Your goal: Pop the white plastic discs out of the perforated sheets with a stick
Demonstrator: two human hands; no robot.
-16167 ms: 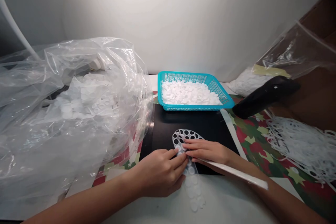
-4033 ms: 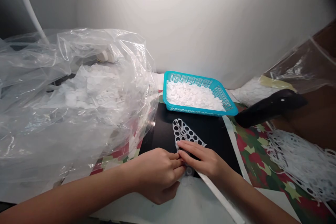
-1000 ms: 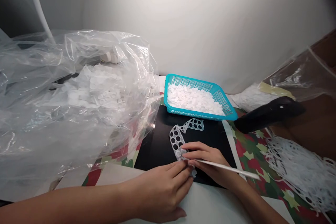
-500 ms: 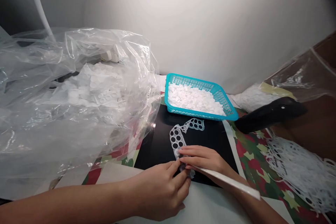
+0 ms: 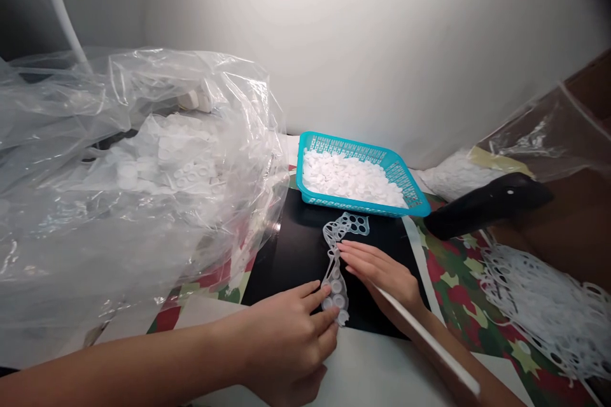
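On the tabletop lies a black mat [image 5: 286, 254], and just behind it stands a teal plastic basket [image 5: 363, 205] full of white discs [image 5: 351, 179]. A twisted, perforated white strip [image 5: 335, 267] runs across the mat, its far end near the basket and its near end with round discs left in its holes. The left hand [image 5: 286, 337] is half open, and its fingers [image 5: 324, 299] touch these discs, but I cannot tell if they grip. The right hand [image 5: 382, 273] is open and flat just beside the strip, holding nothing.
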